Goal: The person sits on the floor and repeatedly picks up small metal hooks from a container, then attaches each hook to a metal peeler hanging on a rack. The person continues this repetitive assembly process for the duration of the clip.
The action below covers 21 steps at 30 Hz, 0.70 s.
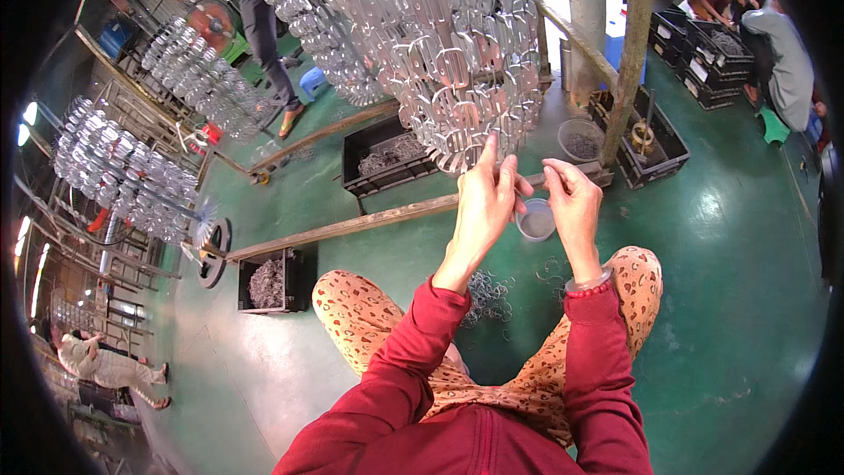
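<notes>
A dense hanging cluster of shiny looped metal pieces [444, 53] comes down in front of me. My left hand [483, 202] is raised at its lower end, index finger stretched up against the lowest pieces and the other fingers curled; what they grip is hidden. Just to the right, my right hand [576, 211] is closed in a pinch of thumb and fingertips, apart from the cluster. Anything in that pinch is too small to make out. Below and between both hands stands a small clear round tub [535, 221]. Loose metal rings [486, 299] lie on the floor between my legs.
A wooden bar [352, 225] of the frame crosses in front of me. Black crates [268, 281] with small metal parts stand around it, and a clear bowl [580, 139] sits at right. More loaded racks [127, 171] hang at left. Other people work farther off.
</notes>
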Motion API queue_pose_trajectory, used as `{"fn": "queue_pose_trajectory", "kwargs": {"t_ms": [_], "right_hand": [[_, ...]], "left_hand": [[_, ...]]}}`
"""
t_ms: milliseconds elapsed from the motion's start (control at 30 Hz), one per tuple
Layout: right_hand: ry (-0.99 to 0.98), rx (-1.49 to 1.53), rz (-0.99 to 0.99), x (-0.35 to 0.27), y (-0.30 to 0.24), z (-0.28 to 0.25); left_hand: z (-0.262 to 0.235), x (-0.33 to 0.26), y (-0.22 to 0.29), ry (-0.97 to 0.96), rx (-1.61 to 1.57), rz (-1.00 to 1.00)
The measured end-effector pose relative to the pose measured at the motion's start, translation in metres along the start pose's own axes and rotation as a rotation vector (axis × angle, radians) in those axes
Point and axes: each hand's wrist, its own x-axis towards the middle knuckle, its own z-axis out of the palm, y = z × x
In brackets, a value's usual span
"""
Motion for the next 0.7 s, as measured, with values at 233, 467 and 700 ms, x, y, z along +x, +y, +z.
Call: {"fn": "queue_pose_trajectory", "kwargs": {"t_ms": [233, 467, 700], "right_hand": [[-0.019, 0.029, 0.008, 0.001, 0.002, -0.005], [-0.036, 0.006, -0.060, -0.001, 0.009, -0.006], [-0.085, -0.022, -0.047, -0.002, 0.010, -0.005]], "left_hand": [[-0.009, 0.028, -0.013, 0.151, 0.141, 0.029], [-0.011, 0.047, -0.028, 0.176, 0.393, 0.077], [-0.029, 0.034, -0.024, 0.223, 0.524, 0.140]]}}
